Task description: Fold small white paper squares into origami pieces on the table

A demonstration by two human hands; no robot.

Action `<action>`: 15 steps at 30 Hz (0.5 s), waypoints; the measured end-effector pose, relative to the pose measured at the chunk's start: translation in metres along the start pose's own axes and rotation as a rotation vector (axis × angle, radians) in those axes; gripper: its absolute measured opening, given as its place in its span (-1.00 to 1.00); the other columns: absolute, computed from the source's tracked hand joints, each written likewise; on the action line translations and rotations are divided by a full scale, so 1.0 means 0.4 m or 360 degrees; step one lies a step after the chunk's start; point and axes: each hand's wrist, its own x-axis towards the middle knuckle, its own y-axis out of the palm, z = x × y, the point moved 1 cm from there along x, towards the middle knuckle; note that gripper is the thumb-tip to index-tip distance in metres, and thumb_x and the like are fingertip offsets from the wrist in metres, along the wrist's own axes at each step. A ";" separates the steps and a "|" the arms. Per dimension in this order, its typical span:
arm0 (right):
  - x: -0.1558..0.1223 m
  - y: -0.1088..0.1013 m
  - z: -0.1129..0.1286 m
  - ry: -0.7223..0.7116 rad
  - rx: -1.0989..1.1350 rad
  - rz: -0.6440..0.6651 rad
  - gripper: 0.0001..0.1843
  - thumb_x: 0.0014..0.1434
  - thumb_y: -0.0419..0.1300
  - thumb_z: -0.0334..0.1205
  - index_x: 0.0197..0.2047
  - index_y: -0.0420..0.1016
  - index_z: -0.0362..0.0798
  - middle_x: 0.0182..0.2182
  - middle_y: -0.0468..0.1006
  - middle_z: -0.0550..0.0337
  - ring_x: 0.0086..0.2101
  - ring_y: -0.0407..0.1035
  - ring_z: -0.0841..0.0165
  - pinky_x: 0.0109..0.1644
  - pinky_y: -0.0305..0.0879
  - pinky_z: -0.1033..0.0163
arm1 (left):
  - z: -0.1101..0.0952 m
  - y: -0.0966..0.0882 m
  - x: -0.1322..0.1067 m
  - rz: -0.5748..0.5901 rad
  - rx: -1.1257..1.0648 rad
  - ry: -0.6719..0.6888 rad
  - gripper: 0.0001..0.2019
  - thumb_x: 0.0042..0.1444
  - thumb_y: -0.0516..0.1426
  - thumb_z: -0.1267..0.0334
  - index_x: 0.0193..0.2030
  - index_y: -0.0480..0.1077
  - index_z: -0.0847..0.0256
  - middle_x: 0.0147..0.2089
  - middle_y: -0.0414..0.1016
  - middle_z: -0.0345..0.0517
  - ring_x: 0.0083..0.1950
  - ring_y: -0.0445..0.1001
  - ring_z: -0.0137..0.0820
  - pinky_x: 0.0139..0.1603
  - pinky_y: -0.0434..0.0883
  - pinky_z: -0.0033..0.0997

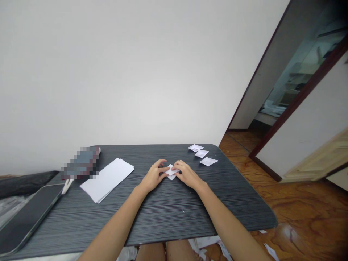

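A small folded piece of white paper (171, 177) is held between my two hands over the middle of the dark table (152, 221). My left hand (155, 175) pinches its left side between thumb and fingers. On the right side, the fingers of my right hand (187, 174) close on the same paper. Three folded white paper pieces, a far one (195, 148), a middle one (201, 154) and a near one (208, 161), lie at the table's back right. To my left is a stack of white paper sheets (108, 179).
A dark, flat, glossy device (29, 221) lies at the table's left edge, beside a blurred-out object (81, 163) and a white cable (66, 186). A white wall (136, 72) stands behind the table. Paper scraps (271, 251) lie on the wooden floor (307, 214).
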 end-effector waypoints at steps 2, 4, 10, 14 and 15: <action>-0.006 0.004 -0.005 -0.0049 -0.0022 0.0073 -0.85 0.05 0.05 -0.41 -0.31 0.41 -0.09 -0.33 0.37 0.13 -0.25 0.23 0.37 -0.17 0.20 0.26 | -0.001 -0.003 -0.006 0.0034 0.0107 0.0059 -0.76 0.08 -0.01 0.22 -0.19 0.43 0.17 -0.14 0.27 -0.02 -0.16 0.28 -0.36 -0.12 0.29 -0.30; -0.011 0.005 -0.005 -0.0084 -0.0051 0.0104 -0.82 0.09 0.01 -0.40 -0.30 0.43 -0.08 -0.31 0.38 0.12 -0.23 0.24 0.37 -0.14 0.19 0.26 | -0.004 -0.007 -0.008 0.0078 0.0134 0.0092 -0.75 0.11 -0.05 0.24 -0.25 0.44 0.19 -0.23 0.28 -0.05 -0.21 0.28 -0.39 -0.17 0.29 -0.36; -0.017 0.010 -0.014 0.0107 0.0090 -0.0041 -0.86 0.07 0.05 -0.34 -0.38 0.44 -0.10 -0.31 0.41 0.14 -0.28 0.29 0.41 -0.16 0.20 0.30 | 0.006 -0.014 0.001 0.0100 -0.0069 -0.0023 -0.79 0.08 0.00 0.27 -0.33 0.45 0.22 -0.29 0.36 -0.10 -0.26 0.31 -0.44 -0.21 0.27 -0.46; -0.007 0.023 -0.037 0.0385 0.0228 -0.0151 -0.84 0.03 0.09 -0.30 -0.53 0.41 -0.12 -0.40 0.40 0.17 -0.39 0.30 0.44 -0.27 0.21 0.33 | 0.017 -0.015 0.009 0.0059 -0.0105 -0.0231 -0.84 0.01 0.07 0.26 -0.44 0.46 0.23 -0.35 0.38 -0.13 -0.35 0.31 -0.46 -0.30 0.26 -0.47; -0.003 0.027 -0.042 0.0451 0.0234 -0.0148 -0.83 0.03 0.09 -0.30 -0.55 0.40 -0.12 -0.42 0.40 0.18 -0.42 0.29 0.45 -0.30 0.20 0.34 | 0.018 -0.015 0.011 0.0048 -0.0103 -0.0270 -0.84 0.00 0.07 0.26 -0.46 0.45 0.24 -0.36 0.38 -0.14 -0.37 0.31 -0.46 -0.32 0.25 -0.48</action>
